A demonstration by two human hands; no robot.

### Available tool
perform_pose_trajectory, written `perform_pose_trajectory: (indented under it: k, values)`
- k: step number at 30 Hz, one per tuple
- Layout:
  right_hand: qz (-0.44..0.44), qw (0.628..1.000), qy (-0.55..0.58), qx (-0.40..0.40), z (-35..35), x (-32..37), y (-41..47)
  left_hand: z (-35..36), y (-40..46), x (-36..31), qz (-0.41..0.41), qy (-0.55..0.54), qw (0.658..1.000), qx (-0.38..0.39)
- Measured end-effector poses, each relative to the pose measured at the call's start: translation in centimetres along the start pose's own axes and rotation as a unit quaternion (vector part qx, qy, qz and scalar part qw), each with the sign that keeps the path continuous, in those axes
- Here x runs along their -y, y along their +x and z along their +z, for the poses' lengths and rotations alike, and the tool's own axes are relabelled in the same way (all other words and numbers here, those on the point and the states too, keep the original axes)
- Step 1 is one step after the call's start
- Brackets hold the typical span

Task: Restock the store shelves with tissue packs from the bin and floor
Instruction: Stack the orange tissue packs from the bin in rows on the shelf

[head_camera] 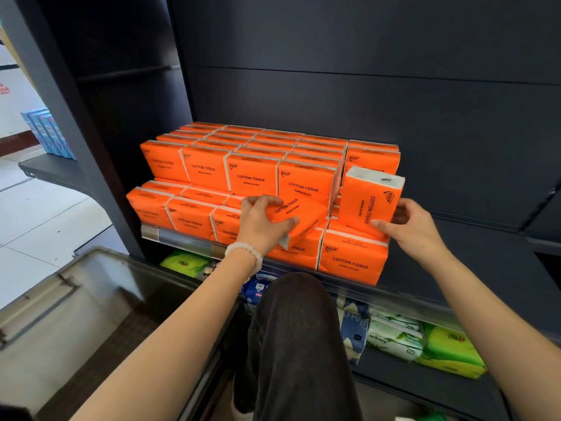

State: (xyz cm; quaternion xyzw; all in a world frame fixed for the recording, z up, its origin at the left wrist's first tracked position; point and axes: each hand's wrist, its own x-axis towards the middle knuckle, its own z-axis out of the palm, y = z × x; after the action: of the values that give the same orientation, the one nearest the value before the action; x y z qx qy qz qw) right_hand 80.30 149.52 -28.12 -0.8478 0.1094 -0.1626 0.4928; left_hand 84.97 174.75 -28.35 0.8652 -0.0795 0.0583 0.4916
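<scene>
The person works at a dark shelf (473, 244) already stacked with orange tissue packs (252, 174), two tiers deep, filling the area from about 9 o'clock to the centre of the view. The left hand (261, 226) grips a tilted pack (299, 215), thumb along its near edge and fingers curled over the far side, just above the front row at centre. The right hand (409, 229), at about 3 o'clock from the left hand, holds an upright pack (368, 199) standing on end atop the stack; the thumb presses the front face and the fingers wrap behind it.

These packs look light and soft: thin plastic film over compressible paper, likely a little slick, and they would dent under a hard squeeze. Holding across the short sides, as both hands do, probably keeps them square while they slide into a gap.

Every orange pack reads "COTTON TISSUE" in dark letters, with a small logo at the corner and a finer line underneath too small to read. On the lower shelf at 5 o'clock, a white and green pack (394, 338) reads "winey". A grey bin (76, 299) sits at 8 o'clock.
</scene>
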Motion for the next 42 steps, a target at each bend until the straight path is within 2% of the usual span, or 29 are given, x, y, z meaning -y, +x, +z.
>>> perform_pose_trajectory:
  k: [3, 6, 10, 13, 15, 20, 29, 35, 42]
  values:
    - [-0.011, 1.000, 0.001, -0.010, -0.1, 0.3, -0.1, -0.1, -0.1, -0.3, 0.038, 0.005, 0.997, -0.060]
    - [-0.030, 0.999, -0.001, -0.021, -0.6, 0.8, -0.1, -0.3, 0.0, -0.7, 0.115, 0.013, 0.988, -0.103]
    - [-0.050, 0.998, 0.000, -0.033, -1.5, 1.5, -0.1, -0.5, 0.1, -1.5, 0.270, 0.064, 0.954, -0.116]
    - [-0.066, 0.997, 0.008, -0.049, -2.4, 2.0, -0.1, -0.4, 0.6, -1.9, 0.339, 0.099, 0.930, -0.104]
    - [-0.069, 0.996, 0.018, -0.052, -3.0, 2.0, 0.0, -0.3, 1.0, -1.9, 0.337, 0.118, 0.931, -0.077]
    - [-0.054, 0.998, 0.014, -0.040, -3.1, 1.2, 0.3, -0.4, 1.4, -1.7, 0.252, 0.196, 0.947, -0.023]
    - [-0.044, 0.999, 0.018, 0.003, -2.5, 1.2, 0.5, -0.3, 1.8, -2.1, 0.191, 0.261, 0.946, -0.014]
    - [-0.012, 0.996, 0.088, -0.010, -1.8, 0.0, 0.5, -0.2, 2.0, -1.9, 0.210, 0.230, 0.950, -0.010]
    - [-0.008, 0.990, 0.132, -0.046, -3.1, -0.7, 1.6, 0.3, 2.2, -2.3, 0.295, 0.201, 0.934, 0.023]
